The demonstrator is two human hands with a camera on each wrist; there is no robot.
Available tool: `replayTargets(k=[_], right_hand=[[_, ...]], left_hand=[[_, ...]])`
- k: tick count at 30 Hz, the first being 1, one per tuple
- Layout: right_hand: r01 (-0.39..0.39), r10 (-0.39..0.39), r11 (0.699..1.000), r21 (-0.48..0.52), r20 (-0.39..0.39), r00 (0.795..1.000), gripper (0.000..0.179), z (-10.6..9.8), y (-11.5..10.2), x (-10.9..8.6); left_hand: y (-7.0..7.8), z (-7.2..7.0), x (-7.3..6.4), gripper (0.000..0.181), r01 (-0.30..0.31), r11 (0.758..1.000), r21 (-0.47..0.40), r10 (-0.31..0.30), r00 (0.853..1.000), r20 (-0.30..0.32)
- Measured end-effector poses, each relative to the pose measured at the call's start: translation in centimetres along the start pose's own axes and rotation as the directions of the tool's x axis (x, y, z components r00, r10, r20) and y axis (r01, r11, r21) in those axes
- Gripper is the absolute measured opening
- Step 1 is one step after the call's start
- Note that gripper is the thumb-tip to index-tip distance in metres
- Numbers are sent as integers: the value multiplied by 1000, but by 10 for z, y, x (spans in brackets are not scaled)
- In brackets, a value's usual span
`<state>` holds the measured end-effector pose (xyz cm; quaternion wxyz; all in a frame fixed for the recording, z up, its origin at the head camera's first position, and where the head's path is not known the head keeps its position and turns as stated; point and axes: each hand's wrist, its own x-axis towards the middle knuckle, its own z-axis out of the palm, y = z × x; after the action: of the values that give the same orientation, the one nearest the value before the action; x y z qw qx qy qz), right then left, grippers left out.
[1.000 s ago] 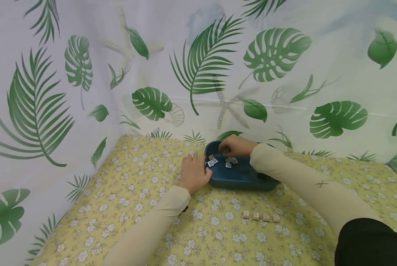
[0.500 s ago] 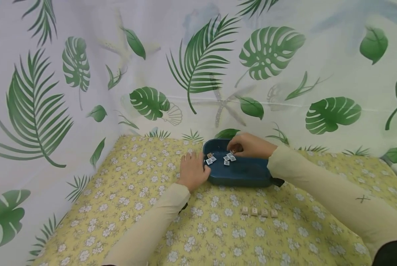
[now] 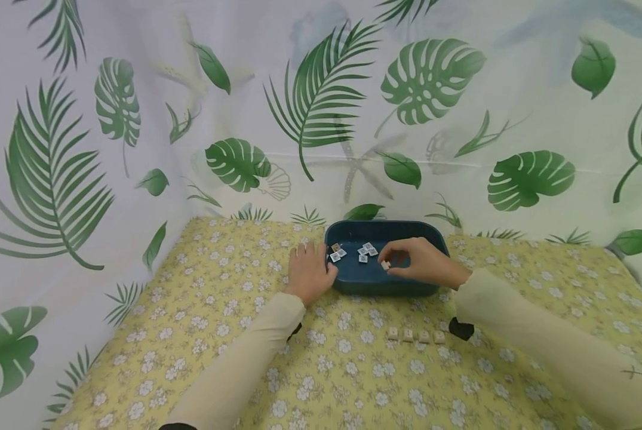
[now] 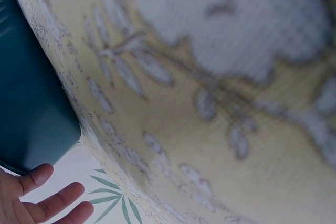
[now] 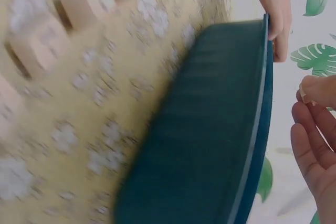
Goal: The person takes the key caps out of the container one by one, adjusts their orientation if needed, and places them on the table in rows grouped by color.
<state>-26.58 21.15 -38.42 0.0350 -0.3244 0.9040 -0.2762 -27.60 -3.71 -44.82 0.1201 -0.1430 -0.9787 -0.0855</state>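
Observation:
My right hand [image 3: 420, 261] is over the right part of a dark blue tray [image 3: 390, 288] and pinches a small beige keycap-like block [image 3: 386, 265] between thumb and fingers. In the right wrist view the pinched block [image 5: 303, 94] is partly covered by the fingertips. My left hand [image 3: 309, 272] rests at the tray's left end with its fingers extended, and the left wrist view has those fingers [image 4: 58, 200] beside the tray corner. Inside the tray lie two clusters of small whitish squares [image 3: 368, 251], with one orange-brown piece [image 3: 335, 246] in the left cluster.
In front of the tray a short row of beige keycap-like blocks [image 3: 415, 335] stands on the yellow flowered cloth [image 3: 235, 358]. A white curtain with green leaves [image 3: 278, 89] hangs close behind the tray and along the left side.
My right hand has moved from the tray's back left toward its front right, lifting the pinched block off the other pieces. My left hand stays at the tray's left end.

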Motion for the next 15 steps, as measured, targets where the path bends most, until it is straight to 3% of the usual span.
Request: replayTargets(k=[9,15], right_hand=[[-5,12,992,123,-56,998,21,11,1,-22],[-39,49,982,184,-49,998,20,13,3,-32]], left_hand=[[0,1,0,25,-2,1000,-14,2,1000,-22],[1,1,0,27,2,1000,-5,-2,1000,-12]])
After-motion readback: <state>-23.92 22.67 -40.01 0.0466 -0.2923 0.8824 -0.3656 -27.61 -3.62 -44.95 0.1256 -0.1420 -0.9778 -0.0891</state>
